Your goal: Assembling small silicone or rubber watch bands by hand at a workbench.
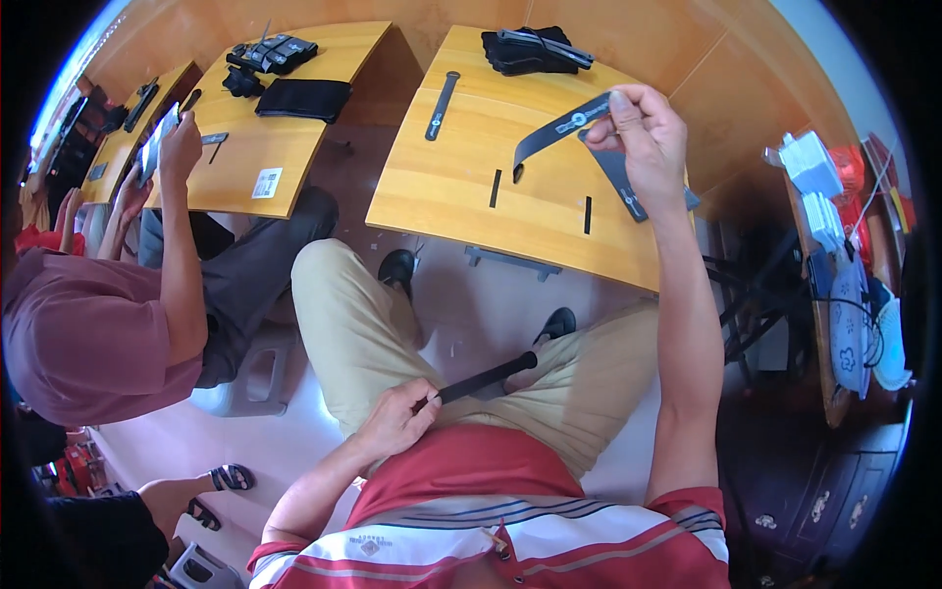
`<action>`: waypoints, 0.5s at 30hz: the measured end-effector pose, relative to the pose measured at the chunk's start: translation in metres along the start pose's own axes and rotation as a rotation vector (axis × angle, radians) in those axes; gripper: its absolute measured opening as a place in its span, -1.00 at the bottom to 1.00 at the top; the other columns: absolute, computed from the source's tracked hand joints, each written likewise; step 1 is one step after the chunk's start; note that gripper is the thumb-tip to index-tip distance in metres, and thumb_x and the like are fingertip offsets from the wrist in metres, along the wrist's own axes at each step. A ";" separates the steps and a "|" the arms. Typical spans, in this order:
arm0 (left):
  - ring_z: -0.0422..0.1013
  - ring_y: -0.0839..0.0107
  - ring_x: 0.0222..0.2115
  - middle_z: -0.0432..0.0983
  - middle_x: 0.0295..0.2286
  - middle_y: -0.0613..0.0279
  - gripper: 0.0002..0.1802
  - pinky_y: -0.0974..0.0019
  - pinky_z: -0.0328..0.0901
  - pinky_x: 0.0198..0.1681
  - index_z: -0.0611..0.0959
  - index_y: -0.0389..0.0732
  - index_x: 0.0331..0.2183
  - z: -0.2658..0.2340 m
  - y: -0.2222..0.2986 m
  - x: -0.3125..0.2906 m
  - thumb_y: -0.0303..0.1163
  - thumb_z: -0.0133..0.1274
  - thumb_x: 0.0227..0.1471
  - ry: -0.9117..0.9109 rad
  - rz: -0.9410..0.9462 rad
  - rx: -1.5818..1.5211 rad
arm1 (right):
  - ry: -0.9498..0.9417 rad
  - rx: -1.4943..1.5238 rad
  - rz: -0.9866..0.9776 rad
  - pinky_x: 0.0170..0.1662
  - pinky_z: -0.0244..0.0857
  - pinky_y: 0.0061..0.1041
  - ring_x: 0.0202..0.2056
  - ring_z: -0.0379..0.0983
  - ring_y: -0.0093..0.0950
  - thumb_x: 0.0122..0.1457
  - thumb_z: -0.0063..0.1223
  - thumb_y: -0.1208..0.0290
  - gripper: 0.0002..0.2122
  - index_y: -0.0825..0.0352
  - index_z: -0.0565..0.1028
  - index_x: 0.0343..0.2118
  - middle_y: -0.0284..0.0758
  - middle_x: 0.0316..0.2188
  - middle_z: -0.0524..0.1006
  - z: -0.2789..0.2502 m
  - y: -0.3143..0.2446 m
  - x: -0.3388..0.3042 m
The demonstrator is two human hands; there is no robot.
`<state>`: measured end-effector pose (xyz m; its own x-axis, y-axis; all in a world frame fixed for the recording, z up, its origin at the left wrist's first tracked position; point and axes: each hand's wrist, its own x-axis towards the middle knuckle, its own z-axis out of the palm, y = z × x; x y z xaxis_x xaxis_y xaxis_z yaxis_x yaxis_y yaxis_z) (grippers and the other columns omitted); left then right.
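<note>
My right hand (643,137) is raised over the far right of the table, thumb and fingers pinching one end of a dark grey strap (549,135) with a pale round mark. The strap's free end curls down toward the tabletop. Low over my lap, my left hand (397,417) is closed around one end of a black rod (488,378) with a thicker, rounded far end. A similar grey strap (442,106) lies on the table's left side. Two short black strips (496,188) lie nearer its front edge. Partly behind my right hand is another dark flat piece (618,182).
A black folded bundle (535,51) with a grey bar on top sits at the back of the wooden table (422,187). To the left, another person (98,329) works at a second table (294,187). A cluttered side shelf (819,294) stands at right.
</note>
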<state>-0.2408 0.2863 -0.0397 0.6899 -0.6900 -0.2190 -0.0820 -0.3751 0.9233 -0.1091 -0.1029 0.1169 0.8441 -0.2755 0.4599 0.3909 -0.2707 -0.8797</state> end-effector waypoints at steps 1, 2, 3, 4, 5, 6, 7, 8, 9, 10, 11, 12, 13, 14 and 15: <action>0.42 0.31 -0.55 0.47 -0.57 0.14 -0.78 0.23 0.31 -0.45 0.54 -0.27 -0.36 0.000 -0.006 0.003 -0.31 0.04 0.27 0.009 0.029 -0.014 | -0.034 0.002 -0.012 -0.33 0.54 -0.61 -0.44 0.55 -0.64 0.40 0.02 0.31 -0.78 0.41 0.52 -0.18 -0.38 -0.45 0.55 0.009 0.003 0.007; 0.39 0.48 -0.57 0.48 -0.60 0.24 -0.78 0.32 0.29 -0.49 0.54 -0.25 -0.35 0.000 -0.011 0.006 -0.30 0.03 0.28 0.018 0.055 -0.028 | -0.068 0.003 -0.021 -0.33 0.54 -0.61 -0.44 0.55 -0.65 0.40 0.02 0.32 -0.79 0.41 0.52 -0.18 -0.38 -0.46 0.55 0.017 0.007 0.013; 0.39 0.48 -0.57 0.48 -0.60 0.24 -0.78 0.32 0.29 -0.49 0.54 -0.25 -0.35 0.000 -0.015 0.008 -0.30 0.03 0.28 0.024 0.057 -0.035 | -0.097 0.022 -0.021 -0.33 0.54 -0.62 -0.44 0.55 -0.65 0.39 0.03 0.35 -0.81 0.41 0.53 -0.19 -0.37 -0.46 0.56 0.024 0.010 0.019; 0.39 0.49 -0.58 0.47 -0.61 0.25 -0.79 0.32 0.29 -0.49 0.53 -0.25 -0.35 -0.001 -0.017 0.010 -0.31 0.04 0.28 0.029 0.086 -0.040 | -0.106 0.020 -0.021 -0.33 0.54 -0.62 -0.44 0.55 -0.65 0.39 0.03 0.35 -0.81 0.41 0.53 -0.19 -0.37 -0.46 0.56 0.032 0.012 0.025; 0.38 0.50 -0.58 0.47 -0.61 0.26 -0.79 0.32 0.29 -0.50 0.53 -0.25 -0.35 -0.002 -0.020 0.012 -0.32 0.04 0.27 0.034 0.114 -0.046 | -0.127 -0.001 -0.026 -0.33 0.54 -0.62 -0.44 0.55 -0.65 0.39 0.03 0.35 -0.81 0.41 0.53 -0.19 -0.37 -0.46 0.57 0.040 0.014 0.030; 0.38 0.50 -0.58 0.47 -0.61 0.26 -0.79 0.32 0.29 -0.50 0.53 -0.25 -0.35 -0.003 -0.021 0.015 -0.32 0.04 0.27 0.035 0.105 -0.055 | -0.147 -0.018 -0.023 -0.33 0.54 -0.62 -0.44 0.55 -0.65 0.39 0.03 0.36 -0.81 0.41 0.54 -0.19 -0.37 -0.46 0.57 0.045 0.019 0.036; 0.41 0.44 -0.57 0.48 -0.59 0.22 -0.81 0.30 0.30 -0.47 0.53 -0.26 -0.35 -0.006 -0.022 0.018 -0.33 0.05 0.26 0.010 0.085 -0.060 | -0.155 -0.018 -0.014 -0.33 0.54 -0.62 -0.44 0.55 -0.65 0.39 0.03 0.36 -0.81 0.41 0.54 -0.19 -0.37 -0.46 0.57 0.050 0.025 0.042; 0.43 0.38 -0.55 0.49 -0.57 0.18 -0.82 0.27 0.31 -0.45 0.53 -0.26 -0.35 -0.008 -0.022 0.020 -0.35 0.05 0.25 -0.014 0.066 -0.065 | -0.179 -0.016 0.001 -0.34 0.54 -0.62 -0.45 0.55 -0.65 0.39 0.03 0.36 -0.81 0.41 0.54 -0.19 -0.37 -0.47 0.57 0.054 0.030 0.047; 0.43 0.38 -0.55 0.49 -0.57 0.18 -0.82 0.27 0.31 -0.45 0.53 -0.26 -0.35 -0.010 -0.020 0.023 -0.35 0.05 0.25 -0.013 0.059 -0.074 | -0.203 -0.014 0.016 -0.34 0.54 -0.62 -0.45 0.55 -0.65 0.39 0.03 0.37 -0.82 0.40 0.54 -0.18 -0.37 -0.47 0.58 0.058 0.035 0.052; 0.46 0.20 -0.49 0.49 -0.52 0.08 -0.85 0.18 0.34 -0.39 0.54 -0.27 -0.35 -0.012 -0.017 0.025 -0.39 0.07 0.19 -0.026 0.056 -0.070 | -0.211 -0.014 0.024 -0.34 0.54 -0.62 -0.45 0.55 -0.65 0.39 0.03 0.37 -0.82 0.40 0.54 -0.18 -0.37 -0.47 0.58 0.060 0.041 0.057; 0.49 0.01 -0.44 0.49 -0.47 -0.01 -0.88 0.09 0.36 -0.33 0.55 -0.28 -0.35 -0.014 -0.017 0.027 -0.43 0.08 0.14 -0.037 0.054 -0.065 | -0.242 0.001 0.049 -0.34 0.55 -0.61 -0.44 0.57 -0.64 0.39 0.03 0.36 -0.81 0.39 0.54 -0.16 -0.36 -0.46 0.58 0.060 0.048 0.064; 0.49 0.01 -0.44 0.49 -0.47 -0.01 -0.88 0.09 0.36 -0.33 0.55 -0.28 -0.35 -0.015 -0.019 0.029 -0.43 0.08 0.14 -0.036 0.048 -0.074 | -0.271 0.016 0.074 -0.33 0.57 -0.60 -0.43 0.59 -0.63 0.39 0.03 0.35 -0.81 0.39 0.54 -0.15 -0.36 -0.45 0.59 0.060 0.055 0.070; 0.49 0.01 -0.43 0.49 -0.46 -0.01 -0.89 0.09 0.37 -0.32 0.55 -0.28 -0.35 -0.016 -0.021 0.030 -0.43 0.08 0.13 -0.043 0.041 -0.084 | -0.277 0.015 0.080 -0.33 0.57 -0.60 -0.43 0.59 -0.63 0.39 0.03 0.35 -0.81 0.39 0.54 -0.15 -0.36 -0.45 0.59 0.062 0.062 0.076; 0.50 0.01 -0.41 0.49 -0.44 -0.01 -0.89 0.09 0.37 -0.31 0.55 -0.28 -0.34 -0.016 -0.022 0.030 -0.44 0.08 0.13 -0.049 0.034 -0.093 | -0.303 0.012 0.110 -0.35 0.55 -0.61 -0.44 0.58 -0.64 0.39 0.03 0.35 -0.81 0.37 0.54 -0.15 -0.37 -0.46 0.59 0.064 0.070 0.082; 0.50 0.01 -0.41 0.49 -0.44 -0.01 -0.89 0.09 0.37 -0.31 0.55 -0.28 -0.34 -0.017 -0.023 0.031 -0.44 0.08 0.13 -0.050 0.032 -0.099 | -0.325 0.007 0.139 -0.37 0.53 -0.62 -0.45 0.57 -0.65 0.39 0.04 0.34 -0.82 0.36 0.54 -0.15 -0.38 -0.46 0.59 0.065 0.078 0.088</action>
<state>-0.2059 0.2840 -0.0622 0.6515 -0.7312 -0.2024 -0.0301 -0.2916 0.9561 0.0201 -0.0881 0.0808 0.9618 -0.0010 0.2739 0.2654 -0.2442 -0.9327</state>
